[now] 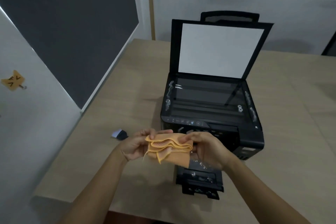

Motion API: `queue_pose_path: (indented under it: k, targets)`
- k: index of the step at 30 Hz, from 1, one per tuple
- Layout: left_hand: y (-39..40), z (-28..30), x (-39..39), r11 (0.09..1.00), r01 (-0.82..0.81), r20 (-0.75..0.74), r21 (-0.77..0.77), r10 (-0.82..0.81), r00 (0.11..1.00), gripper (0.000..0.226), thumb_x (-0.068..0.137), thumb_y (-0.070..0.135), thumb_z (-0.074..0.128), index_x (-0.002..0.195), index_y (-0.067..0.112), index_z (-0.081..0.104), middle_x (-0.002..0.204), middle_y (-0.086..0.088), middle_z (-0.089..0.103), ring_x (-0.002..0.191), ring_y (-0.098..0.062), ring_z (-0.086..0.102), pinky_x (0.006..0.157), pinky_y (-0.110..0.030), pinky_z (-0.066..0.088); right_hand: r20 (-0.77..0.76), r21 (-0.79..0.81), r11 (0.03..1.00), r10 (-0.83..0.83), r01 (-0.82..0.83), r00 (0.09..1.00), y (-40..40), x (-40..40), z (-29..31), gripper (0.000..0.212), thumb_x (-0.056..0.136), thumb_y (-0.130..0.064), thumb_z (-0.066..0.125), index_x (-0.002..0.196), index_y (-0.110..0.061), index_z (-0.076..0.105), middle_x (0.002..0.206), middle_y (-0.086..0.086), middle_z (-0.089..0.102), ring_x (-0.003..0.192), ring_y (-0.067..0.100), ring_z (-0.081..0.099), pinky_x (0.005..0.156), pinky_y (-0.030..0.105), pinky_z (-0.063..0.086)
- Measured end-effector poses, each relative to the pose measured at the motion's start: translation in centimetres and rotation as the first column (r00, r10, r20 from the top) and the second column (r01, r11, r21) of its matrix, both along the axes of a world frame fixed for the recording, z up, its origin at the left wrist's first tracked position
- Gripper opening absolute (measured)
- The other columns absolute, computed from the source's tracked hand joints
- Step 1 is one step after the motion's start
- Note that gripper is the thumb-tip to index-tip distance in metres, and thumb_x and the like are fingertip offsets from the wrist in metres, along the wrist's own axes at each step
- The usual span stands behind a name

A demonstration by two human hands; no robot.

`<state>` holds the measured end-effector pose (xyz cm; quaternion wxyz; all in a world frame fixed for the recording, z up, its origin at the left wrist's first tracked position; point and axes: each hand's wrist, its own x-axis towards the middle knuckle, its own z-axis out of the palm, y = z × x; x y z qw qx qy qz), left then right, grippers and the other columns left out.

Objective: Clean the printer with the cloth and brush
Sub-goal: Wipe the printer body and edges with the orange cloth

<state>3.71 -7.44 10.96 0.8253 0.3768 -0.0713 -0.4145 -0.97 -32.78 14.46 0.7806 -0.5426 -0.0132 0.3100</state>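
Orange cloth [168,148], folded in layers, sits just in front of the black printer [211,107], pinched at each end: left hand [136,146] gripping one edge, right hand [205,148] the other, forearms angled inward. Scanner lid [221,49] stands upright. Small dark brush [121,134] lies left of the printer on the desk [116,96].

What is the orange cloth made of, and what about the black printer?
The orange cloth looks like soft woven fabric, maybe microfibre: it folds limply in layers. The printer body looks like hard black plastic, partly glossy, with a reflective scanner bed, probably glass.
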Motion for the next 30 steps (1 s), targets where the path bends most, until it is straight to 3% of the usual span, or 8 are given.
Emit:
queue_pose_path:
  k: [3,5,8,15,20,24,27,30]
  targets:
    - [-1.8,1.4,-0.3,0.999,0.040,0.052,0.005,-0.040,0.998,0.011,0.083,0.017,0.065,0.080,0.007,0.067,0.146,-0.011,0.049,0.122,-0.030,0.056,0.088,-0.042,0.054,0.140,-0.174,0.975,-0.117,0.141,0.983,-1.2,0.2,0.0,0.018,0.086,-0.018,0.067,0.100,-0.007,0.061,0.099,0.012,0.064,0.086,0.026,0.061,0.071,0.039,0.053]
    - [-3.5,2.0,-0.5,0.984,-0.019,0.081,0.177,0.005,0.997,0.030,0.070,0.037,0.079,0.067,0.012,0.064,0.136,-0.006,0.060,0.105,-0.023,0.066,0.076,-0.035,0.057,0.129,-0.190,0.960,-0.185,0.207,0.974,-1.8,0.5,0.1,0.042,0.076,-0.008,0.076,0.113,-0.019,0.058,0.108,0.019,0.063,0.091,0.032,0.064,0.076,0.045,0.056]
    - [-5.4,1.9,-0.5,0.910,-0.153,0.180,0.385,0.088,0.980,0.041,0.054,0.025,0.092,0.064,0.017,0.052,0.123,-0.007,0.065,0.089,-0.018,0.068,0.068,-0.029,0.058,0.026,-0.129,0.968,-0.212,0.214,0.977,-2.1,0.9,0.1,0.067,0.067,0.000,0.078,0.125,-0.023,0.053,0.115,0.021,0.061,0.096,0.032,0.065,0.079,0.043,0.056]
    - [-6.3,1.5,1.3,0.875,-0.296,0.329,0.383,0.170,0.929,0.045,0.064,-0.007,0.078,0.097,0.016,0.056,0.109,-0.005,0.063,0.092,-0.014,0.063,0.069,-0.029,0.058,-0.203,-0.088,0.985,-0.164,0.149,0.965,-0.8,2.1,-0.1,0.035,0.086,-0.023,0.065,0.115,-0.003,0.066,0.111,0.020,0.069,0.098,0.029,0.068,0.078,0.037,0.055]
    - [-5.0,0.3,3.8,0.678,-0.561,0.455,0.475,0.357,0.816,0.058,0.066,0.008,0.086,0.113,0.019,0.054,0.115,-0.006,0.060,0.095,-0.017,0.064,0.078,-0.028,0.056,-0.018,-0.249,0.921,-0.313,0.299,0.950,-0.3,5.5,0.9,0.033,0.087,-0.021,0.063,0.110,0.003,0.066,0.104,0.023,0.070,0.089,0.031,0.067,0.072,0.035,0.053]
    - [-3.1,-1.7,5.8,0.478,-0.630,0.625,0.612,0.195,0.756,0.081,0.066,0.026,0.087,0.135,0.021,0.045,0.137,0.006,0.050,0.123,-0.014,0.050,0.097,-0.025,0.042,0.275,-0.550,0.675,-0.410,0.492,0.870,-0.1,10.8,3.7,0.015,0.090,-0.021,0.056,0.098,-0.009,0.059,0.092,0.009,0.065,0.087,0.026,0.061,0.073,0.036,0.051]
    - [-2.8,-3.0,6.6,0.456,-0.589,0.633,0.668,0.068,0.771,0.101,0.063,0.033,0.088,0.147,0.021,0.032,0.148,0.006,0.038,0.136,-0.012,0.036,0.108,-0.030,0.033,0.631,-0.658,0.380,-0.195,0.650,0.751,0.8,15.9,5.2,0.015,0.093,-0.017,0.047,0.101,-0.008,0.055,0.088,0.003,0.060,0.076,0.018,0.057,0.057,0.023,0.043]
    - [-2.9,-3.9,7.4,0.481,-0.548,0.614,0.684,0.026,0.789,0.109,0.061,0.040,0.088,0.149,0.021,0.027,0.154,0.001,0.035,0.140,-0.014,0.032,0.111,-0.031,0.031,0.722,-0.691,0.170,0.136,0.702,0.678,2.6,21.0,4.4,0.024,0.093,-0.008,0.043,0.117,-0.009,0.045,0.095,0.012,0.065,0.076,0.028,0.060,0.059,0.039,0.050]
